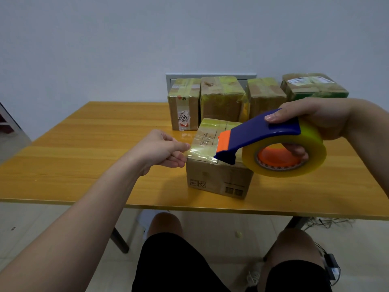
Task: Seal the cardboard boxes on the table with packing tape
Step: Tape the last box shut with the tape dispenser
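left hand (160, 149) pinching the loose tape end (189, 152) so it stays taut | right hand (315, 121) wrapped round the tape dispenser (263, 133), fingers through the core | box (219, 175) mid-surface (84, 144), four taped ones (223, 100) parked behind

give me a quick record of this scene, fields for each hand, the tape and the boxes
left hand: pinches the free end of the tape strip
right hand: grips the tape dispenser
tape strip: stretched between hand and dispenser, over the front box
back boxes: four, already taped, in a row on the table
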The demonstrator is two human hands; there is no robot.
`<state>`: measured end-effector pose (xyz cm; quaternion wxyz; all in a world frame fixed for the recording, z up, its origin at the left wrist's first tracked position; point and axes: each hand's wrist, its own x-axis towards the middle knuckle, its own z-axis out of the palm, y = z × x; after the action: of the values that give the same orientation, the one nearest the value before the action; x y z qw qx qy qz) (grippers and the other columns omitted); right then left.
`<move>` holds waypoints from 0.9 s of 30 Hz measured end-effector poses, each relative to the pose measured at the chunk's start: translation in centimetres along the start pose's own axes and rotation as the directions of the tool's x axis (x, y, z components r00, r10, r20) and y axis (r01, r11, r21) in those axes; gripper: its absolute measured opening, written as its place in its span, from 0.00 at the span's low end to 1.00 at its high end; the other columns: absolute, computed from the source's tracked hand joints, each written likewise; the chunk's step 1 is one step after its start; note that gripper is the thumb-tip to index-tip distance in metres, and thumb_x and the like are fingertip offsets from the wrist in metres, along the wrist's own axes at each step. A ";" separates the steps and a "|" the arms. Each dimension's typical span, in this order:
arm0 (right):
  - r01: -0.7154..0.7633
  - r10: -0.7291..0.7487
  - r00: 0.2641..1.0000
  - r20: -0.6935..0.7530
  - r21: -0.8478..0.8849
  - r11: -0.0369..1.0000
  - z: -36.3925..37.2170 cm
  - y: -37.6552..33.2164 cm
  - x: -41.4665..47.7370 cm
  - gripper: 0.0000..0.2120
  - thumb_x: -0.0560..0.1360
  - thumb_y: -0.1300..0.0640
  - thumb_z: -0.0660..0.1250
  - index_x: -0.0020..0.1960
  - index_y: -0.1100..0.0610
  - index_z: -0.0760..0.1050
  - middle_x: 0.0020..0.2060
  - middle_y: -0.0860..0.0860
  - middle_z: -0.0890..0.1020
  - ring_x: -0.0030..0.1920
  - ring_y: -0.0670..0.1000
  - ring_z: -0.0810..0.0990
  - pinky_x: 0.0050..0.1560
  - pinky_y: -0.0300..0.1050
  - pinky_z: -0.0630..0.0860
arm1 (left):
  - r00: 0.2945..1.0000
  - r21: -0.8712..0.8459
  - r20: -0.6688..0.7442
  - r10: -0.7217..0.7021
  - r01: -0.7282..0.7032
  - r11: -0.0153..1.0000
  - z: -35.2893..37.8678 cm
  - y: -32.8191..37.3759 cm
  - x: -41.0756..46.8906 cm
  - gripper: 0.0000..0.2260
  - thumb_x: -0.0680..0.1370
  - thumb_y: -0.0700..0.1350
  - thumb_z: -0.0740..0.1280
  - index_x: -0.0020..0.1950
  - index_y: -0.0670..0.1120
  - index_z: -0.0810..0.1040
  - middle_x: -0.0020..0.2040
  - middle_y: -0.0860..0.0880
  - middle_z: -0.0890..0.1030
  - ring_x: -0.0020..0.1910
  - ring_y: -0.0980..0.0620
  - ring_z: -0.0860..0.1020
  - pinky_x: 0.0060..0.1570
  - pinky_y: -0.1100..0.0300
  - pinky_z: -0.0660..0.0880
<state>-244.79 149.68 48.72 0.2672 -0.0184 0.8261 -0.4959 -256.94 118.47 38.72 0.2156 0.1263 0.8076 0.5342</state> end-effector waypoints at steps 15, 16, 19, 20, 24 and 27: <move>0.025 -0.025 0.997 0.068 -0.011 1.000 0.1 -0.1 0.4 0.27 0.68 0.33 0.74 0.47 0.57 0.86 0.32 0.61 0.82 0.30 0.56 0.82 0.37 0.48 0.81 | 0.987 -0.134 0.160 -0.017 0.039 0.990 -0.9 0.1 -0.2 0.08 0.72 0.45 0.77 0.47 0.45 0.83 0.38 0.45 0.85 0.32 0.53 0.84 0.27 0.65 0.78; 0.019 -0.018 0.998 0.064 -0.008 1.000 0.0 -0.1 0.4 0.27 0.68 0.33 0.75 0.47 0.58 0.86 0.32 0.62 0.82 0.30 0.56 0.82 0.37 0.48 0.81 | 0.988 -0.133 0.157 -0.005 0.026 0.991 -0.9 0.0 -0.1 0.08 0.71 0.46 0.78 0.47 0.45 0.83 0.38 0.45 0.85 0.32 0.53 0.84 0.26 0.66 0.77; 0.007 -0.007 0.999 0.052 0.008 1.000 0.0 0.0 0.4 0.29 0.66 0.33 0.76 0.47 0.59 0.86 0.31 0.63 0.81 0.30 0.57 0.81 0.36 0.49 0.81 | 0.990 -0.071 0.143 0.013 -0.003 0.997 -0.8 0.0 0.2 0.11 0.71 0.47 0.78 0.49 0.44 0.83 0.39 0.44 0.86 0.33 0.52 0.85 0.27 0.65 0.78; 0.004 -0.004 0.999 0.049 0.011 1.000 0.0 0.0 0.4 0.29 0.66 0.33 0.77 0.48 0.59 0.86 0.31 0.63 0.81 0.30 0.57 0.81 0.36 0.49 0.81 | 0.991 -0.026 0.134 0.018 -0.015 1.000 -0.7 0.0 0.3 0.10 0.73 0.46 0.78 0.50 0.43 0.83 0.40 0.44 0.87 0.34 0.52 0.85 0.27 0.65 0.78; -0.011 0.010 0.999 0.040 0.013 1.000 0.1 -0.1 0.4 0.31 0.65 0.33 0.78 0.50 0.60 0.85 0.33 0.64 0.81 0.30 0.57 0.82 0.36 0.49 0.81 | 0.994 0.109 0.104 0.043 -0.055 0.992 -0.5 0.0 0.8 0.08 0.77 0.47 0.76 0.50 0.43 0.83 0.41 0.44 0.88 0.36 0.51 0.86 0.28 0.65 0.77; -0.021 0.021 0.999 0.037 -0.001 1.000 0.2 -0.1 0.3 0.33 0.65 0.33 0.78 0.52 0.61 0.84 0.33 0.65 0.81 0.31 0.58 0.82 0.36 0.50 0.81 | 0.994 0.136 0.103 0.043 -0.057 0.989 -0.3 -0.1 0.9 0.07 0.77 0.47 0.76 0.49 0.44 0.84 0.41 0.44 0.88 0.36 0.51 0.86 0.28 0.65 0.77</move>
<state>-244.99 149.34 48.62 0.2876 -0.0190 0.8214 -0.4922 -257.89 118.54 38.59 0.2332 0.1877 0.8275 0.4750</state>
